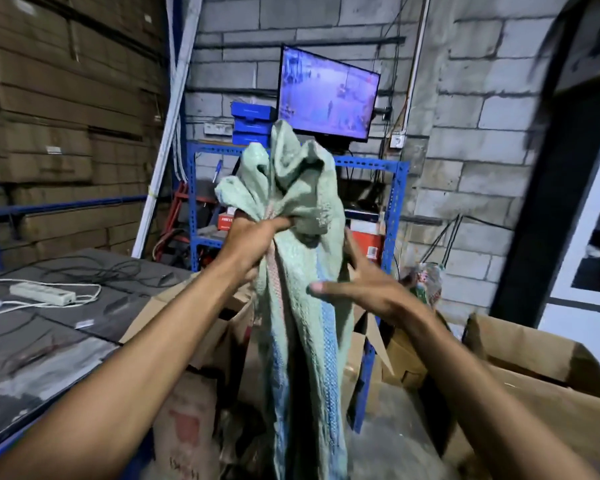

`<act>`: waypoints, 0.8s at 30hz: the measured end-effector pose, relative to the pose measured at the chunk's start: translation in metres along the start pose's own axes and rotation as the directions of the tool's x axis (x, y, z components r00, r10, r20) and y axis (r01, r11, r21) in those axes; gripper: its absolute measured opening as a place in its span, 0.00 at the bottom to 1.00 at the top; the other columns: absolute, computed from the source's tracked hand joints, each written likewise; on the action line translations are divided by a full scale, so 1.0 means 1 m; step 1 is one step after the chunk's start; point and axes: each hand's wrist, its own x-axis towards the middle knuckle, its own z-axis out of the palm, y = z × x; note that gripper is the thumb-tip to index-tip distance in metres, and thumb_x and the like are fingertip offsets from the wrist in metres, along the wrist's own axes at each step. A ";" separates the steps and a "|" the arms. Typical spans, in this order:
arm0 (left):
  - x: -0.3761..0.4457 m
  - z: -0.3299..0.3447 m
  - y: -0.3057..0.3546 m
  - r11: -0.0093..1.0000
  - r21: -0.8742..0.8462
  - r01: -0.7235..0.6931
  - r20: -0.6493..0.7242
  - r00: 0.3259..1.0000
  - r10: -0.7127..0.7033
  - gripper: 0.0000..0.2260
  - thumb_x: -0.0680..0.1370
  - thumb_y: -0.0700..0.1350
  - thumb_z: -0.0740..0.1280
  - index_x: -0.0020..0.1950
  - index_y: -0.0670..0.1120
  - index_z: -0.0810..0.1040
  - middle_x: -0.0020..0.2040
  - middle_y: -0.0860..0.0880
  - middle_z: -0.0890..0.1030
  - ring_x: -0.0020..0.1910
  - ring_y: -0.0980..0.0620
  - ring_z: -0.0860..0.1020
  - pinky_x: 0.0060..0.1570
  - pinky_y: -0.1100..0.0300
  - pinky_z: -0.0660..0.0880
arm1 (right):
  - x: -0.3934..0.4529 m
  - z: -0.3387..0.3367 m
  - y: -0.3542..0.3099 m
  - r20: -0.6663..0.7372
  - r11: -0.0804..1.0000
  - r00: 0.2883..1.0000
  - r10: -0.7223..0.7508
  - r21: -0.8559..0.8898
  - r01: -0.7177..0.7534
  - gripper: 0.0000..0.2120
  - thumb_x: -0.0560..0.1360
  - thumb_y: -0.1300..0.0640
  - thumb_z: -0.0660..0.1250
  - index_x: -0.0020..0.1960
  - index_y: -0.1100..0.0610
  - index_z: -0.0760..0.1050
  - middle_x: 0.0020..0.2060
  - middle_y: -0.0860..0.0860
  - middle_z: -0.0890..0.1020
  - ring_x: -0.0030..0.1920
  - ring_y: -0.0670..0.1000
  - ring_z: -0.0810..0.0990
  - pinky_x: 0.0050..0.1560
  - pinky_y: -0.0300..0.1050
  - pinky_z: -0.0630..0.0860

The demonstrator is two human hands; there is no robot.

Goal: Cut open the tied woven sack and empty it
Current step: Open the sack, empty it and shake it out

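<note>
A pale green woven sack (298,271) with blue and pink stripes hangs limp and flat in front of me, its bunched end sticking up above the grip. My left hand (253,244) is clenched around that bunched part and holds the sack up. My right hand (357,285) is just right of the sack with its fingers spread, the thumb pointing at the cloth and the fingertips at its edge. The sack's lower end drops out of sight among cardboard boxes.
Open cardboard boxes (527,362) crowd the floor below and to the right. A dark table (66,327) on the left carries a white power strip (42,293) and cables. Behind stands a blue metal rack (392,202) with a lit monitor (326,95).
</note>
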 end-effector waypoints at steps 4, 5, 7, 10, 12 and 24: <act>-0.015 0.019 -0.002 0.999 0.031 -0.026 0.153 0.988 0.021 0.11 0.63 0.48 0.77 0.39 0.43 0.84 0.41 0.46 0.87 0.43 0.46 0.85 0.54 0.46 0.80 | 0.007 0.038 0.040 -0.267 0.996 0.963 -0.037 0.068 0.057 0.17 0.69 0.69 0.71 0.56 0.60 0.76 0.50 0.55 0.84 0.37 0.34 0.80 0.47 0.39 0.75; -0.016 0.015 -0.013 0.997 0.037 -0.063 0.146 0.988 0.057 0.12 0.65 0.49 0.78 0.42 0.44 0.84 0.43 0.47 0.87 0.45 0.48 0.85 0.54 0.50 0.80 | 0.011 0.032 0.044 -0.380 0.994 0.924 -0.046 0.071 0.079 0.14 0.68 0.71 0.70 0.51 0.60 0.78 0.47 0.56 0.84 0.36 0.35 0.80 0.46 0.41 0.76; -0.025 0.001 -0.045 0.986 0.139 -0.093 0.147 0.986 0.072 0.27 0.63 0.55 0.79 0.57 0.44 0.79 0.53 0.49 0.85 0.52 0.51 0.83 0.57 0.55 0.77 | 0.016 0.017 0.041 -0.500 0.990 0.863 -0.071 0.074 0.124 0.12 0.67 0.71 0.70 0.47 0.59 0.80 0.43 0.55 0.84 0.36 0.39 0.81 0.44 0.40 0.80; -0.044 -0.004 -0.102 0.937 0.347 -0.035 0.377 0.920 -0.105 0.36 0.63 0.51 0.80 0.66 0.47 0.70 0.58 0.50 0.81 0.56 0.54 0.79 0.60 0.55 0.75 | 0.017 0.010 0.024 -0.433 0.974 0.899 -0.069 0.167 0.156 0.11 0.69 0.66 0.71 0.51 0.58 0.80 0.45 0.52 0.84 0.38 0.38 0.81 0.46 0.36 0.76; -0.046 0.006 -0.112 0.943 0.328 -0.057 0.340 0.939 -0.062 0.16 0.70 0.37 0.73 0.55 0.47 0.77 0.50 0.47 0.82 0.48 0.52 0.79 0.52 0.56 0.76 | 0.017 0.019 0.016 -0.314 0.979 0.946 -0.082 0.151 0.135 0.14 0.71 0.60 0.71 0.56 0.53 0.77 0.51 0.49 0.83 0.48 0.41 0.81 0.54 0.39 0.74; -0.005 0.006 -0.086 0.921 -0.282 0.268 0.009 0.961 -0.277 0.11 0.74 0.39 0.70 0.56 0.39 0.79 0.50 0.41 0.84 0.41 0.48 0.84 0.41 0.57 0.81 | -0.014 0.088 0.122 -0.094 0.989 0.992 0.084 0.131 -0.071 0.55 0.57 0.48 0.81 0.73 0.42 0.50 0.70 0.42 0.68 0.69 0.41 0.68 0.69 0.44 0.67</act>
